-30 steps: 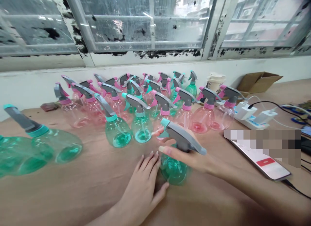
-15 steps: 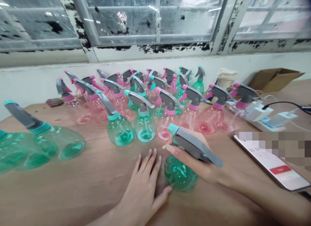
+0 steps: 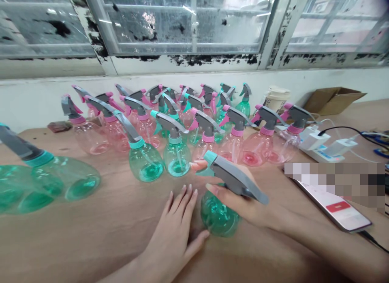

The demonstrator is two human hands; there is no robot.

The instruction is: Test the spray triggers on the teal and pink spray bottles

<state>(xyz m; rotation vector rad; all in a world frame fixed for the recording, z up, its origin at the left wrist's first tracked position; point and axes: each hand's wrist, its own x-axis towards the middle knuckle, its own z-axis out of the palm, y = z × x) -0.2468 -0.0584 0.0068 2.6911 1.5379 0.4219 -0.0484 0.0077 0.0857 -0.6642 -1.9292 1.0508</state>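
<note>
A green spray bottle (image 3: 217, 216) with a grey and teal trigger head (image 3: 234, 178) stands on the wooden table (image 3: 106, 230) in front of me. My right hand (image 3: 243, 198) is closed around its neck and spray head, with the index finger near the trigger. Beside the bottle's left side lies my left hand (image 3: 178, 230), flat on the table, fingers stretched out, thumb touching the bottle's base.
Several pink and green spray bottles (image 3: 176, 125) stand in rows behind. More green bottles (image 3: 51, 177) lie at the left. A phone (image 3: 334, 204), a power strip with chargers (image 3: 322, 147), a paper cup (image 3: 275, 98) and a cardboard box (image 3: 332, 99) are at the right.
The bottle and both hands have stayed nearly in place; the view shifted slightly. My right index finger now reaches forward past the spray head.
</note>
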